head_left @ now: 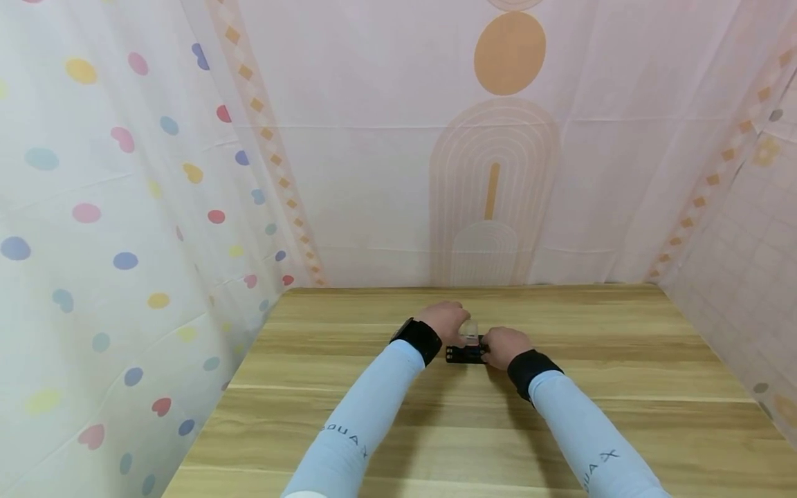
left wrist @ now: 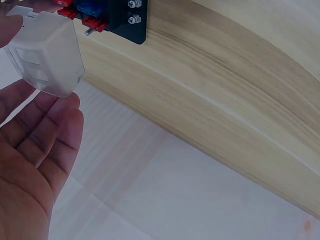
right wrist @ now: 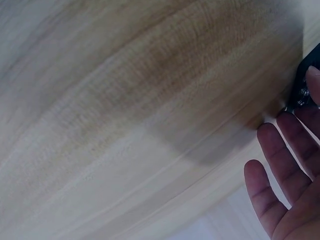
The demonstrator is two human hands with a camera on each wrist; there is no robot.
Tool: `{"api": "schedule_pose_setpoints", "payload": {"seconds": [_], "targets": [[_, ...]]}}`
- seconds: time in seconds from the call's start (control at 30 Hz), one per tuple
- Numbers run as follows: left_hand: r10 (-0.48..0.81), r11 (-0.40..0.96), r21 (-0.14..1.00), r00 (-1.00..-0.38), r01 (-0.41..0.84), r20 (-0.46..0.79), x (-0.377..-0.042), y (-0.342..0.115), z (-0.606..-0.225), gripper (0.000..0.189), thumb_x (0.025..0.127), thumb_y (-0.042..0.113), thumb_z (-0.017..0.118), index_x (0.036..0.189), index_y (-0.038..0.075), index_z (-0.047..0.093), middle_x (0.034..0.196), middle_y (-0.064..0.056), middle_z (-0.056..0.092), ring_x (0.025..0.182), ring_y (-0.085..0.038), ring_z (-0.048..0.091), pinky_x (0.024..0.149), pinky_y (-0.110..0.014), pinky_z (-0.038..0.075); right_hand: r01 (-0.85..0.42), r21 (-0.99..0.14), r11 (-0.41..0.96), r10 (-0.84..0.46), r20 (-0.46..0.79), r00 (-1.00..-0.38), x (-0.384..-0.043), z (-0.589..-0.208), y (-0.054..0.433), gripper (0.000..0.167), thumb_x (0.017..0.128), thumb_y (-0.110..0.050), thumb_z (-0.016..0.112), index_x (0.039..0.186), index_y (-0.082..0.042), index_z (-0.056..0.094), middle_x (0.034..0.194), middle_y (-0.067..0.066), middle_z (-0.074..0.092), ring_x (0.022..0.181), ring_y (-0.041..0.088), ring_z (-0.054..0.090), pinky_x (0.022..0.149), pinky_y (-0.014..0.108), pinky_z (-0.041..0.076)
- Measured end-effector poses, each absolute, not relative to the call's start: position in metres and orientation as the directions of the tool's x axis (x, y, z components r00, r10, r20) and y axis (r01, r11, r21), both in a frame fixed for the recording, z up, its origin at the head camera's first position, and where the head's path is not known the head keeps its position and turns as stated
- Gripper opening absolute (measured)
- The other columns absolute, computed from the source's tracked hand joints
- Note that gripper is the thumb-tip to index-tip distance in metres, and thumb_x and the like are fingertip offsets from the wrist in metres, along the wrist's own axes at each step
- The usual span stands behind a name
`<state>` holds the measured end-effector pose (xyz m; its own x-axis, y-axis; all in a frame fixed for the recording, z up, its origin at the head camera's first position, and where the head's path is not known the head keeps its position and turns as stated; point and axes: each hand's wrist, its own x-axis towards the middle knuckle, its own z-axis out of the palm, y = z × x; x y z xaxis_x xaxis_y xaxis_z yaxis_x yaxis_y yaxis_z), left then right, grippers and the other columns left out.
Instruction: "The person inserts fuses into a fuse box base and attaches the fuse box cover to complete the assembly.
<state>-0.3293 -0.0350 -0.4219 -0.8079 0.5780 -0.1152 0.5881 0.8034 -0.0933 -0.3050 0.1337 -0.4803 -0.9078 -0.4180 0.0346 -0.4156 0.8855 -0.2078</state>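
A black fuse block (head_left: 462, 355) lies on the table between my hands. In the left wrist view, red and blue blade fuses (left wrist: 94, 23) and metal terminal screws (left wrist: 134, 19) show on it. My left hand (head_left: 445, 322) holds a clear plastic cover (left wrist: 49, 56) between thumb and fingers, just beside the fuses. My right hand (head_left: 506, 347) grips the right end of the block, with the thumb on top and fingertips at its edge. Only a dark corner of the block (right wrist: 301, 95) appears in the right wrist view.
The wood-grain table (head_left: 349, 415) extends around both hands. A pale patterned curtain (head_left: 373, 194) hangs behind its far edge, with a dotted curtain (head_left: 124, 304) on the left and another sheet (head_left: 741, 277) on the right.
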Motion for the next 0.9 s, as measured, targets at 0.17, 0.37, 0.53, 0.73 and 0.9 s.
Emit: {"api": "schedule_pose_setpoints", "payload": {"seconds": [0.17, 0.37, 0.53, 0.73, 0.9], "targets": [[0.579, 0.799, -0.101, -0.804, 0.592, -0.132, -0.33, -0.032, -0.423, 0.046, 0.089, 0.036, 0.075, 0.128, 0.014, 0.067, 0.115, 0.001, 0.066, 0.102, -0.012, 0.062, 0.089, -0.024, 0.049, -0.411, -0.219, 0.885, -0.416, 0.026, -0.909, -0.304, -0.478, 0.134, 0.016, 0.084, -0.016, 0.079, 0.073, -0.014, 0.068, 0.067, -0.005, 0.059, 0.061, 0.012, 0.051, 0.06, 0.033, 0.048], [0.588, 0.787, -0.111, -0.792, 0.607, -0.161, -0.329, -0.029, -0.425, 0.039, 0.089, 0.035, 0.075, 0.121, 0.014, 0.07, 0.108, 0.002, 0.068, 0.096, -0.01, 0.063, 0.084, -0.022, 0.049, -0.407, -0.239, 0.882, -0.416, 0.014, -0.909, -0.303, -0.474, 0.132, 0.015, 0.084, -0.014, 0.079, 0.073, -0.013, 0.07, 0.068, -0.005, 0.062, 0.061, 0.011, 0.052, 0.062, 0.033, 0.049], [0.613, 0.769, -0.11, -0.775, 0.63, -0.155, -0.333, -0.027, -0.434, 0.02, 0.089, 0.035, 0.075, 0.094, 0.016, 0.071, 0.088, 0.006, 0.064, 0.079, -0.007, 0.057, 0.072, -0.021, 0.047, -0.4, -0.253, 0.881, -0.412, 0.007, -0.911, -0.303, -0.473, 0.132, 0.016, 0.083, -0.012, 0.08, 0.071, -0.012, 0.069, 0.066, -0.005, 0.06, 0.061, 0.012, 0.051, 0.061, 0.033, 0.048], [0.64, 0.754, -0.076, -0.755, 0.653, -0.14, -0.337, -0.027, -0.444, 0.034, 0.087, 0.033, 0.077, 0.069, 0.017, 0.053, 0.068, 0.008, 0.052, 0.062, -0.007, 0.043, 0.059, -0.02, 0.038, -0.421, -0.246, 0.873, -0.429, 0.023, -0.903, -0.306, -0.477, 0.134, 0.018, 0.083, -0.013, 0.08, 0.07, -0.014, 0.067, 0.066, -0.005, 0.059, 0.061, 0.012, 0.05, 0.061, 0.033, 0.048], [0.621, 0.771, -0.04, -0.764, 0.636, -0.174, -0.34, -0.026, -0.449, 0.031, 0.086, 0.03, 0.078, 0.069, 0.017, 0.056, 0.063, 0.008, 0.051, 0.058, -0.007, 0.04, 0.055, -0.02, 0.037, -0.44, -0.242, 0.865, -0.445, 0.039, -0.895, -0.307, -0.478, 0.134, 0.018, 0.083, -0.014, 0.08, 0.07, -0.015, 0.067, 0.067, -0.006, 0.06, 0.062, 0.011, 0.052, 0.062, 0.034, 0.048]]}}
